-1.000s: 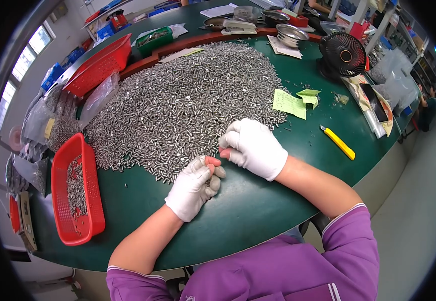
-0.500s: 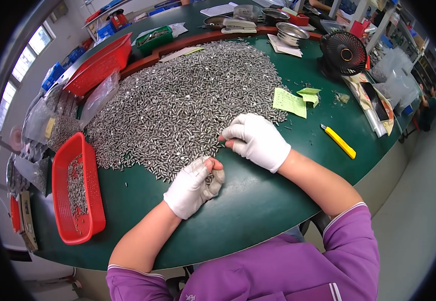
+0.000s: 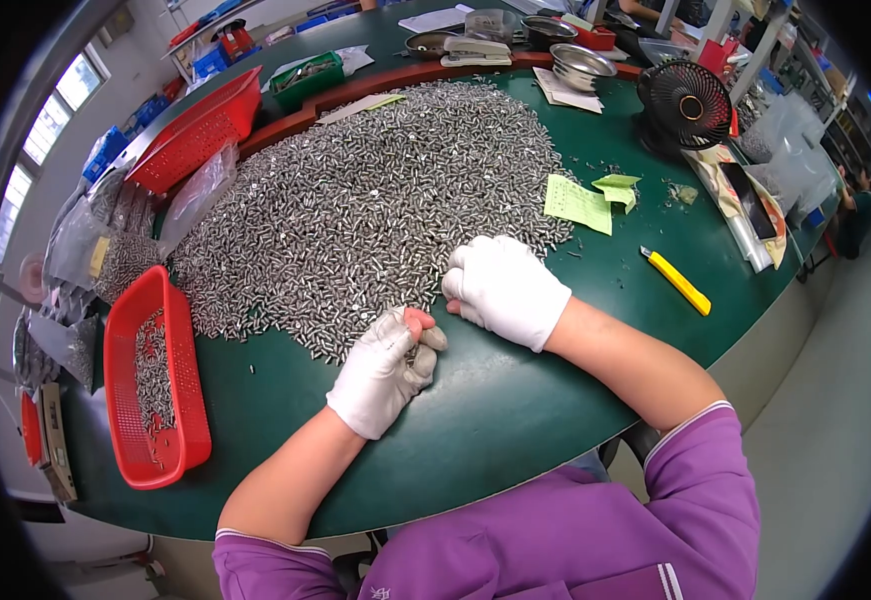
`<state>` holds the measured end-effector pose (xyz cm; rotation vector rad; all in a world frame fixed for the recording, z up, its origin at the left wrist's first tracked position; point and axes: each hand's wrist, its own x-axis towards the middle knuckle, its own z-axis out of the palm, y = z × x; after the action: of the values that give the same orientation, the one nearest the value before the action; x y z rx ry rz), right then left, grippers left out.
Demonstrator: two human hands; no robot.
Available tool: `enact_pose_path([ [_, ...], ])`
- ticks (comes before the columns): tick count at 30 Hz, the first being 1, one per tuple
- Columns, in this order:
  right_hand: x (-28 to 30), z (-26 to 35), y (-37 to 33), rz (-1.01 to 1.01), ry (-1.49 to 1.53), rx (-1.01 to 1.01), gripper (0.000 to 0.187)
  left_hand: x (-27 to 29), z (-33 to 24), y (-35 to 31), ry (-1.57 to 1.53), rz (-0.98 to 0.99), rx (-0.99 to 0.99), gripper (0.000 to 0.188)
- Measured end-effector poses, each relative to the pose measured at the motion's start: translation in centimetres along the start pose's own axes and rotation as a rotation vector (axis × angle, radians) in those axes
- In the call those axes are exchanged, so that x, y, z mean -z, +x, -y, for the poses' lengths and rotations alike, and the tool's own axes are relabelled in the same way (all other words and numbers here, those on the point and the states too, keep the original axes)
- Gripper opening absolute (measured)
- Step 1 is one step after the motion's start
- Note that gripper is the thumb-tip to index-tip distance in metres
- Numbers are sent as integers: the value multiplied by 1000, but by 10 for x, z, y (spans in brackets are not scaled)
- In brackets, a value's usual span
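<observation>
A wide heap of small silvery metal pins (image 3: 375,200) covers the green table (image 3: 515,400). My left hand (image 3: 383,368), in a white glove with a bare fingertip showing, is curled shut on a handful of the pins at the heap's near edge. My right hand (image 3: 505,288), also in a white glove, rests curled at the heap's near right edge, its fingers pressed to the pins there. Whether it holds any is hidden. The two hands lie close together, almost touching.
A red mesh basket (image 3: 150,380) holding some pins sits at my left. Further off are a larger red basket (image 3: 195,130), a green tray (image 3: 305,85), metal bowls (image 3: 580,65), a small black fan (image 3: 683,105), green paper slips (image 3: 580,205) and a yellow utility knife (image 3: 677,282).
My right hand has drawn slightly back toward me along the heap's edge. My left hand stays curled on pins, shifted a little.
</observation>
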<state>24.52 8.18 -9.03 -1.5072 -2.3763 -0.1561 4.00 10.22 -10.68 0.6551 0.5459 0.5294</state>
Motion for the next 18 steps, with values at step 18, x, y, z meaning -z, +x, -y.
enact_pose_path([
  [18,-5,-9,1,-140,144,90,12,4,-6,-2,-6,-16,143,19],
])
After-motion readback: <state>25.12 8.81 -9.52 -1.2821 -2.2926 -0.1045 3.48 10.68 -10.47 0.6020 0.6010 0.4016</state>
